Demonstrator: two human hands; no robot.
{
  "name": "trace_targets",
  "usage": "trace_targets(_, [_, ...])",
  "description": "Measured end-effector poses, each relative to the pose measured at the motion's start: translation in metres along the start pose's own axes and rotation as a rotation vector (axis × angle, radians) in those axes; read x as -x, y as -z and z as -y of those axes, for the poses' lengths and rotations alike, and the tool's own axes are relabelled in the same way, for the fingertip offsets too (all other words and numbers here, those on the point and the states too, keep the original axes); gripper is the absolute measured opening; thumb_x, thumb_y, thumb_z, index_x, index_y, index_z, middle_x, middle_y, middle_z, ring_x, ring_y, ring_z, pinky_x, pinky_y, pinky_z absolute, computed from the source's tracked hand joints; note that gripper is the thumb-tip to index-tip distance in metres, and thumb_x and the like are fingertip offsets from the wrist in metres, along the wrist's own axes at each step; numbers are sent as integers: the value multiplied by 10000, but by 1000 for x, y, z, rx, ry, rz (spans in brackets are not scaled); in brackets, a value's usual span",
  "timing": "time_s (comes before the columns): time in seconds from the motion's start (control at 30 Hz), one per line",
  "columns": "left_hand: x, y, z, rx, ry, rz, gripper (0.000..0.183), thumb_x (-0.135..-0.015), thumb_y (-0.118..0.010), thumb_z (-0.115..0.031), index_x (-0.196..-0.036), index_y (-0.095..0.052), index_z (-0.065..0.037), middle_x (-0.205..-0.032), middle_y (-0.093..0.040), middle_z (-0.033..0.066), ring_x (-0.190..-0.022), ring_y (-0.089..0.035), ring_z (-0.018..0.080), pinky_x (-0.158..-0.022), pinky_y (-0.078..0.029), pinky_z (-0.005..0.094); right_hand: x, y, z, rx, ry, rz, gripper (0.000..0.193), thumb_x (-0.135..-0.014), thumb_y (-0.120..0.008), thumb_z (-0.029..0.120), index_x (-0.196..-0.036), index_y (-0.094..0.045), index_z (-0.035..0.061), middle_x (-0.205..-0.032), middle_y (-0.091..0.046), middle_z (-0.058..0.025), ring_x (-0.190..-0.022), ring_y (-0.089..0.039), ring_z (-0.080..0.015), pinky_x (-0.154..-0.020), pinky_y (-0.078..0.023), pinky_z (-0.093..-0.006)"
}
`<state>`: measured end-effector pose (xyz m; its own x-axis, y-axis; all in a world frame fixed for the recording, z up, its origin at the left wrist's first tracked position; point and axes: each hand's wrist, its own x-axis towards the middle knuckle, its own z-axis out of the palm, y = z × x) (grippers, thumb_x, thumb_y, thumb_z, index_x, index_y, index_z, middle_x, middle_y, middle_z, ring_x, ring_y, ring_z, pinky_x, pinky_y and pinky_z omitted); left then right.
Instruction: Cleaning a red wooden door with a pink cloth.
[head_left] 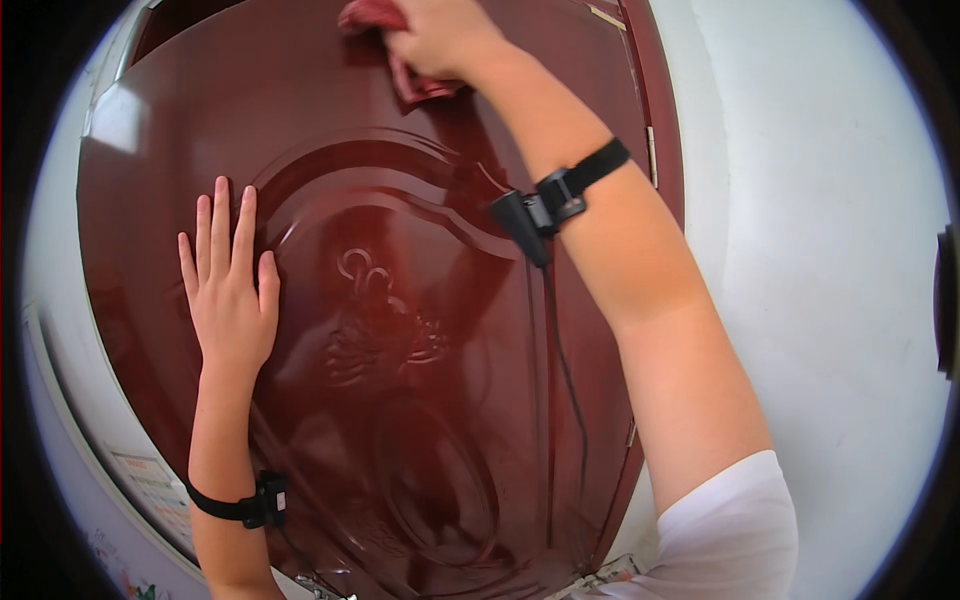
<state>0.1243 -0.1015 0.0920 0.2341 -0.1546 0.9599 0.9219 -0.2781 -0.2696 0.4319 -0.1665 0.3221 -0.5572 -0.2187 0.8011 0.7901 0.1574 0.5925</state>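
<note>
I see my right hand (440, 38) clenched on a red cloth (405, 75) high on the door (400, 350); my left hand (230, 290) rests flat, lower left.

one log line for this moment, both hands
left hand: flat, open on dark red door | right hand: pressing red cloth to door top | wall: white, right

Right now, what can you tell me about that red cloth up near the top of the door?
The red cloth is a soft, crumpled rag, dull red with a darker fold hanging below. The right hand bunches it in a closed grip and presses it against the glossy reddish-brown door, near the top of the carved panel. Part of it is hidden under the fingers and cut off by the picture's upper edge.
</note>
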Motion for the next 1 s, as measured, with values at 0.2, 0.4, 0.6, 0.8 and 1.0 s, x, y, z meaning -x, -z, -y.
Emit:
trace_targets(0.2, [-1, -10, -2, 56, 3, 7, 642, -1075, -490, -229, -1709, -403, -185, -1806, -299, 78, -1672, -248, 310, -1345, -158, 558, 89, 66, -145, 316, -264, -164, 570, -943, -658, 242, -1474, -576, 52, -1448, -613, -257, -1365, -553, -471, -1180, -441, -534])
trace_targets(0.4, [4, -13, 0, 157, 1, 56, 648, -1080, -490, -220, -1717, -385, -171, -1813, -280, 80, -1680, -227, 308, -1351, -148, 536, 142, 93, -191, 466, -576, -243, 552, -971, -664, 248, -1486, -564, 77, -1432, -622, -271, -1331, -584, -486, -1132, -468, -580])
trace_targets(0.6, [5, -8, -7, 247, -5, 0, 687, -1032, -546, -166, -1701, -399, -124, -1797, -293, 141, -1660, -256, 365, -1336, -188, 553, 76, 55, -94, 492, -477, -227, 559, -950, -668, 235, -1475, -561, 77, -1442, -584, -228, -1298, -560, -497, -1108, -482, -586])
trace_targets(0.8, [4, 1, -35, 313, 26, 13, 719, -957, -627, -174, -1654, -469, -94, -1759, -364, 163, -1618, -341, 381, -1300, -267, 594, -10, -16, 57, 180, -270, -136, 601, -896, -698, 200, -1461, -550, 59, -1425, -581, -186, -1247, -581, -448, -1046, -513, -558])
trace_targets(1.0, [23, -13, -30, 351, -3, 86, 733, -944, -635, -164, -1651, -465, -74, -1755, -363, 180, -1620, -336, 387, -1302, -271, 578, 8, -70, 98, 174, -108, -110, 514, -891, -709, 221, -1386, -632, 110, -1427, -627, -92, -1273, -577, -354, -1040, -483, -523])
